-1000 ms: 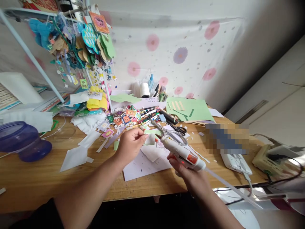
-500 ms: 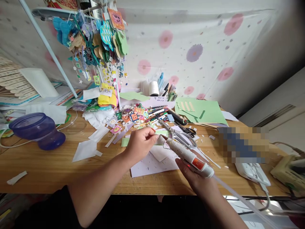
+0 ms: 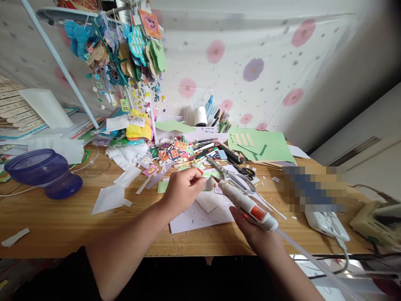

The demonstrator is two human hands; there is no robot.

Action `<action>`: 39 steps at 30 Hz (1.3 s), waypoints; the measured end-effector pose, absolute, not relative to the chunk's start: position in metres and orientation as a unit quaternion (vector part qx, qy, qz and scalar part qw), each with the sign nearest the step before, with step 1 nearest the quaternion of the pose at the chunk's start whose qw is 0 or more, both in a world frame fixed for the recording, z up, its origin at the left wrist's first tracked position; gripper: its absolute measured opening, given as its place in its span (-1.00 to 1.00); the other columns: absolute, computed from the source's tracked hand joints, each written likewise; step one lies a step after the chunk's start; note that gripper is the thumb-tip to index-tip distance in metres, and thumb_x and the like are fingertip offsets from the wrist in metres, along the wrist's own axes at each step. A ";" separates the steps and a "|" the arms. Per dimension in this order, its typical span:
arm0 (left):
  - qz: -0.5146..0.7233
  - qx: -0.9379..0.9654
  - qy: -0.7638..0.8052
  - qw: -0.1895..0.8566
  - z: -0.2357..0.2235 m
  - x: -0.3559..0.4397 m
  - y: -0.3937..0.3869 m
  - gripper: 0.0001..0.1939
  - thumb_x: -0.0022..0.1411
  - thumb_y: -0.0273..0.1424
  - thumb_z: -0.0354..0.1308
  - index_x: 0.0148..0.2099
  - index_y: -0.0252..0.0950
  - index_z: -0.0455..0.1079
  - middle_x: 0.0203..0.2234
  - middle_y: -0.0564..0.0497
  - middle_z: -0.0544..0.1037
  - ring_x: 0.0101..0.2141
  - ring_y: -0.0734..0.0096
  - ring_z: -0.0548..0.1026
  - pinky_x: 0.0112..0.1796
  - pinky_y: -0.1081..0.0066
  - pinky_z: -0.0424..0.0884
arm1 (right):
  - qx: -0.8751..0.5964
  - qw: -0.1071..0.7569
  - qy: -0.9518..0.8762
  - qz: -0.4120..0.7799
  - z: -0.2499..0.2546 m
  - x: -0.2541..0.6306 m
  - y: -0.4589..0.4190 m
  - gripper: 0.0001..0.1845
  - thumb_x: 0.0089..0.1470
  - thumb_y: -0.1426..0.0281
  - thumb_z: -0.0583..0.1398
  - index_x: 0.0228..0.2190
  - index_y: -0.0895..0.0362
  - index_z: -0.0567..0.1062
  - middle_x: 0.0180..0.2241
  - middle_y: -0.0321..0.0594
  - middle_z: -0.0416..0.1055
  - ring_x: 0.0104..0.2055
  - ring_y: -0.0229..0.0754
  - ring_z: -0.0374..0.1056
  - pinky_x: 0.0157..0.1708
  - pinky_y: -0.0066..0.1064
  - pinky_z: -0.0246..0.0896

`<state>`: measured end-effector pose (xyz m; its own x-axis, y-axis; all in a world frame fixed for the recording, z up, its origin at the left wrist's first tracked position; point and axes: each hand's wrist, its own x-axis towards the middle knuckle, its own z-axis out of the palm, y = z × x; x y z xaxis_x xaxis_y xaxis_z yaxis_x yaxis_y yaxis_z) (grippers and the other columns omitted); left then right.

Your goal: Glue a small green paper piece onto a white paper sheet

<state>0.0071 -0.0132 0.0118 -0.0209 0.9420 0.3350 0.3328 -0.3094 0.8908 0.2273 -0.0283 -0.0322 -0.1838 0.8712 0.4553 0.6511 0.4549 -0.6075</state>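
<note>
My right hand (image 3: 255, 234) is wrapped round a white hot glue gun (image 3: 238, 200), with a clear glue stick (image 3: 308, 253) trailing from its back. The gun's nozzle points left, close to the fingertips of my left hand (image 3: 183, 188). Those fingers are pinched together; a small orange-and-white bit shows at them, too small to name. A white paper piece (image 3: 209, 201) lies below the nozzle on a pale lilac sheet (image 3: 191, 217). Silver scissors (image 3: 236, 177) rest just behind the gun.
Small coloured paper cutouts (image 3: 175, 152) and pens (image 3: 203, 148) are heaped behind my hands. A blue-purple plastic jar (image 3: 46, 171) lies at left, near white paper scraps (image 3: 108, 198). Green card (image 3: 266, 146) is at back right. Paper crafts (image 3: 125, 50) hang from a stand.
The whole view has shifted slightly, so things sit a little further left. Both hands keep nearly the same pose, with the glue gun's nozzle still by my left fingertips.
</note>
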 end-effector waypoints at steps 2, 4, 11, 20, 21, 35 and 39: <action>0.505 0.629 0.511 0.298 0.013 0.007 -0.014 -0.80 0.12 -0.37 0.12 -0.51 -0.28 0.24 -0.65 0.15 0.25 -0.57 0.55 0.19 -0.52 0.51 0.11 | -0.515 0.408 -0.735 0.167 -0.030 0.224 -0.031 -0.80 0.03 0.23 0.24 -0.52 0.03 0.41 -0.56 -0.28 0.35 -0.53 -0.17 0.27 -0.53 -0.32 0.17; 0.505 0.624 0.522 0.289 0.014 0.006 -0.014 -0.79 0.11 -0.36 0.13 -0.52 -0.28 0.24 -0.65 0.15 0.25 -0.57 0.54 0.19 -0.52 0.50 0.12 | -0.510 0.436 -0.716 0.195 -0.028 0.220 -0.033 -0.79 0.01 0.23 0.26 -0.55 0.03 0.40 -0.57 -0.29 0.33 -0.53 -0.18 0.25 -0.52 -0.32 0.16; 0.506 0.617 0.529 0.289 0.012 0.005 -0.012 -0.78 0.10 -0.33 0.16 -0.52 -0.27 0.27 -0.68 0.16 0.23 -0.60 0.54 0.17 -0.56 0.51 0.06 | -0.484 0.466 -0.702 0.236 -0.017 0.214 -0.035 -0.93 -0.02 0.29 0.28 -0.46 0.02 0.54 -0.53 -0.24 0.41 -0.48 -0.13 0.28 -0.45 -0.30 0.16; 0.492 0.618 0.537 0.296 0.012 0.006 -0.012 -0.76 0.13 -0.29 0.14 -0.52 -0.28 0.28 -0.68 0.15 0.24 -0.60 0.55 0.17 -0.56 0.50 0.07 | -0.502 0.435 -0.728 0.170 -0.011 0.213 -0.036 -0.78 -0.01 0.30 0.22 -0.60 0.03 0.31 -0.61 -0.28 0.29 -0.53 -0.16 0.22 -0.52 -0.32 0.11; 0.495 0.616 0.536 0.297 0.012 0.006 -0.012 -0.76 0.12 -0.30 0.14 -0.53 -0.28 0.27 -0.68 0.15 0.24 -0.60 0.55 0.17 -0.56 0.50 0.07 | -0.501 0.435 -0.729 0.168 -0.013 0.213 -0.036 -0.77 -0.01 0.30 0.21 -0.60 0.03 0.30 -0.61 -0.29 0.28 -0.54 -0.16 0.21 -0.52 -0.32 0.10; 0.515 0.599 0.517 0.329 0.014 0.009 -0.012 -0.81 0.08 -0.34 0.14 -0.52 -0.29 0.29 -0.66 0.15 0.28 -0.60 0.57 0.20 -0.55 0.51 0.12 | -0.525 0.407 -0.737 0.124 -0.027 0.222 -0.034 -0.77 0.06 0.21 0.18 -0.53 0.02 0.32 -0.57 -0.27 0.30 -0.53 -0.14 0.26 -0.50 -0.26 0.16; 0.511 0.605 0.518 0.324 0.014 0.009 -0.012 -0.81 0.10 -0.33 0.13 -0.50 -0.29 0.29 -0.66 0.15 0.29 -0.60 0.56 0.20 -0.55 0.51 0.11 | -0.526 0.400 -0.743 0.110 -0.026 0.225 -0.033 -0.80 0.01 0.23 0.22 -0.54 0.03 0.36 -0.59 -0.28 0.34 -0.54 -0.15 0.28 -0.55 -0.31 0.15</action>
<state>0.0092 -0.0121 0.0136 -0.0589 0.9574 0.2826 0.2953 -0.2537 0.9211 0.2248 -0.0326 -0.0256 -0.1275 0.8687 0.4787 0.6927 0.4234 -0.5839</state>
